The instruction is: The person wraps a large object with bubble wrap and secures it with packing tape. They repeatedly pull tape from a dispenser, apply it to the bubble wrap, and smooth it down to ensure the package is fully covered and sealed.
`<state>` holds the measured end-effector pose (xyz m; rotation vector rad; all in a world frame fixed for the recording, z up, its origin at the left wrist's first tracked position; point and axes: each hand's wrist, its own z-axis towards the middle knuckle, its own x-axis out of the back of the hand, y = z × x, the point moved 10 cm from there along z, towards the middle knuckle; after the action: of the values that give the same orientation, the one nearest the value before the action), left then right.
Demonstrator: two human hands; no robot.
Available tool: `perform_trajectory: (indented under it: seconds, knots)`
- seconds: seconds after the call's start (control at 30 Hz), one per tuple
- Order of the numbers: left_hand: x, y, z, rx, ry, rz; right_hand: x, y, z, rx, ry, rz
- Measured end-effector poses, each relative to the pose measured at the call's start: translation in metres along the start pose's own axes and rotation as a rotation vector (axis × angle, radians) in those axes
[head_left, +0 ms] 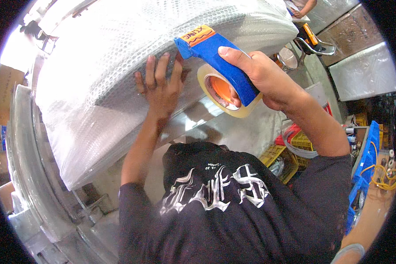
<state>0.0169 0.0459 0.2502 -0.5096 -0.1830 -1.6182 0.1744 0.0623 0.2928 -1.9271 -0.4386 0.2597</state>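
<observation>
A large bulky object in clear bubble wrap (pixel 132 48) spans the upper part of the view. Against its near side lies my left hand (pixel 162 86), its fingers spread and pressing on the wrap. My right hand (pixel 264 75) grips a blue tape dispenser (pixel 226 55) with an orange label on its front end. A wide roll of clear packing tape (pixel 205 79) with an orange hub sits on the dispenser. Some of my right fingers show by the hub. The dispenser's front end is close to my left fingertips, by the wrapped surface.
Other long wrapped pieces (pixel 33 163) stand at the left. Right of me are yellow crates (pixel 279 163), blue bins (pixel 367 152) and a coiled yellow cord (pixel 385 178). A chair (pixel 317 46) and another person's hand (pixel 300 13) show at the upper right.
</observation>
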Motion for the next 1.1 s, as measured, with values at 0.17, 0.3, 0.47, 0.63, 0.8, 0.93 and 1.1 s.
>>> perform_trajectory:
  seconds: [0.17, 0.3, 0.47, 0.63, 0.8, 0.93, 1.1]
  knots:
    - [-0.015, -0.005, 0.008, 0.032, 0.110, -0.033, 0.001, -0.001, -0.003, -0.024, 0.038, 0.013]
    - [-0.011, -0.006, 0.025, 0.108, 0.063, -0.106, 0.001, 0.000, -0.004, -0.056, 0.049, 0.046]
    - [-0.005, -0.003, 0.029, 0.155, 0.057, -0.158, 0.004, -0.005, -0.006, -0.047, 0.042, 0.031]
    - [-0.007, -0.005, 0.025, 0.148, -0.025, -0.212, 0.001, -0.004, -0.002, -0.042, 0.049, 0.049]
    - [-0.015, -0.008, 0.026, 0.136, -0.092, -0.171, -0.002, 0.001, -0.001, 0.003, 0.019, 0.085]
    - [-0.011, -0.004, 0.026, 0.093, 0.017, -0.080, 0.007, 0.015, 0.002, -0.009, 0.109, -0.012]
    - [-0.007, -0.005, 0.027, 0.139, 0.136, -0.142, 0.006, 0.026, 0.003, 0.037, 0.126, -0.053]
